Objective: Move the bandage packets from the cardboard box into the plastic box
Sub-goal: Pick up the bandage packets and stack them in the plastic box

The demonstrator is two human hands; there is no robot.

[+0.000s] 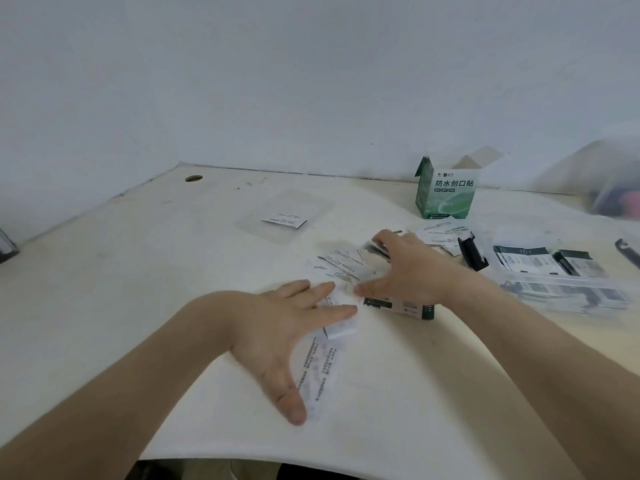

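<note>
A green and white cardboard box (446,194) stands open at the back right of the white table (138,271). Several white bandage packets (341,263) lie scattered in the middle. My left hand (287,327) lies spread flat, fingers straight, touching packets (341,329) near the front. My right hand (405,268) reaches over the pile with fingers spread, its fingertips on packets beyond it. A shallow clear plastic box (561,271) with dark printed packets sits at the right. A clear flat plastic piece (284,211) with one packet on it lies further back.
A printed paper slip (320,370) lies under my left thumb. A black clip-like object (471,252) sits between the pile and the clear box. A blurred clear container (613,181) stands at the far right. A round hole (193,178) is in the table's back left.
</note>
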